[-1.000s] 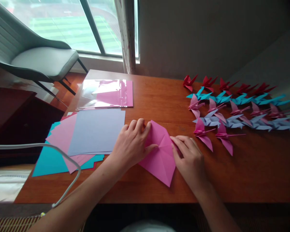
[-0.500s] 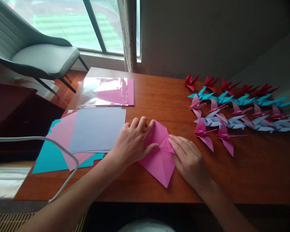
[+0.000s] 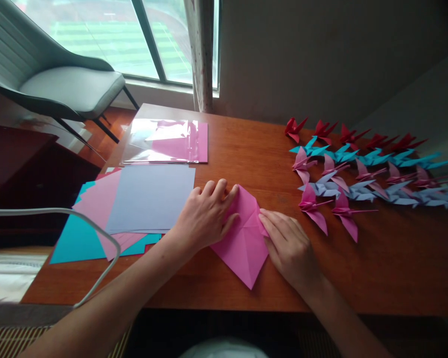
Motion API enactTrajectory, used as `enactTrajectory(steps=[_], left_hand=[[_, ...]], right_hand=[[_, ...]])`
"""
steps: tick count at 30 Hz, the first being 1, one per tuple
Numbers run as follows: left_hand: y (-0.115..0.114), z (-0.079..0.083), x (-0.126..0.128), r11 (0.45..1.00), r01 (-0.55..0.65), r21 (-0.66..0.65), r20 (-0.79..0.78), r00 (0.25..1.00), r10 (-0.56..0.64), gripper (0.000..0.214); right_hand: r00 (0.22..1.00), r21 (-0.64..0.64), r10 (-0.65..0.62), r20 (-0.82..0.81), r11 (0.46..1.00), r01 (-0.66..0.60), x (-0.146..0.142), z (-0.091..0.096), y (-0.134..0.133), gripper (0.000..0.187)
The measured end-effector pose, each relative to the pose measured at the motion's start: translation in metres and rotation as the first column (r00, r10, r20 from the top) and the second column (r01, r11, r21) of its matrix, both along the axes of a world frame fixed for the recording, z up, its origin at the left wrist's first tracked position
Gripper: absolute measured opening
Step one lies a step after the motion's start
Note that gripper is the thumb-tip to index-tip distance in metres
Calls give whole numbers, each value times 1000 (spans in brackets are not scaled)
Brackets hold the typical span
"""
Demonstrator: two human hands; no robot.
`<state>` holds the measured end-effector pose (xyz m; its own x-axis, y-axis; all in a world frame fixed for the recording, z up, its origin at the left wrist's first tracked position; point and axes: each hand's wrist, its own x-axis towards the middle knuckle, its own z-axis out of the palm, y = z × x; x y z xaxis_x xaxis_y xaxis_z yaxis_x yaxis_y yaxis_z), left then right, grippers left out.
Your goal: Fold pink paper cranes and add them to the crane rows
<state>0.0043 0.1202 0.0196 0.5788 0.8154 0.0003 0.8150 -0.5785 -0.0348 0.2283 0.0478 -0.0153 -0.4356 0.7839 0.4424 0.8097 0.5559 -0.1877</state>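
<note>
Broadly, the wooden table (image 3: 242, 149) takes up most of the view, with a grey chair (image 3: 70, 89) beyond its far left corner. On the table's left lie the loose papers (image 3: 153, 199), fanned in turquoise, pink and red under lilac, and just behind them a clear packet (image 3: 164, 141). The pink sheet (image 3: 246, 253) lies at the middle of the table's near side, creased, one corner pointing towards the person. On it the left hand (image 3: 207, 214) is spread, fingers and thumb resting on its left part and gripping nothing, while the right hand (image 3: 289, 241) pinches its right edge. Smaller, the cranes (image 3: 309, 203) stand in coloured rows to the right, the two nearest matching the sheet. Smallest is the flap (image 3: 262, 227) beneath the right fingertips.

The step in hand looks like a mid-stage fold, that edge being turned inwards along a crease. The move seems to call for the left hand bearing down steadily, the right lining up the layers before pressing the crease.
</note>
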Motion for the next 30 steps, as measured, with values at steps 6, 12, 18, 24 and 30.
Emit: enactTrajectory(steps=[6,12,18,24,30], left_hand=[[-2,1,1,1000,-13,1,11,1000,13,59],[-2,-1,1,1000,-17,8,21,1000,17,60],[-3,-2,1,1000,-14,20,6,1000,14,60],[-3,-2,2,1000,-15,23,-5,1000,15,61],[-4,-2,2,1000,-22,18,1,1000,22,61]], right_hand=[[999,10,51,-17,999,-51,-3,4,-3,43],[992,14,121,40,992,-122,-6,6,-3,38],[989,20,133,59,991,-135,-9,5,-1,35],[988,-4,142,60,990,-142,-10,5,-1,35],[987,-16,154,54,988,-153,-9,5,0,35]])
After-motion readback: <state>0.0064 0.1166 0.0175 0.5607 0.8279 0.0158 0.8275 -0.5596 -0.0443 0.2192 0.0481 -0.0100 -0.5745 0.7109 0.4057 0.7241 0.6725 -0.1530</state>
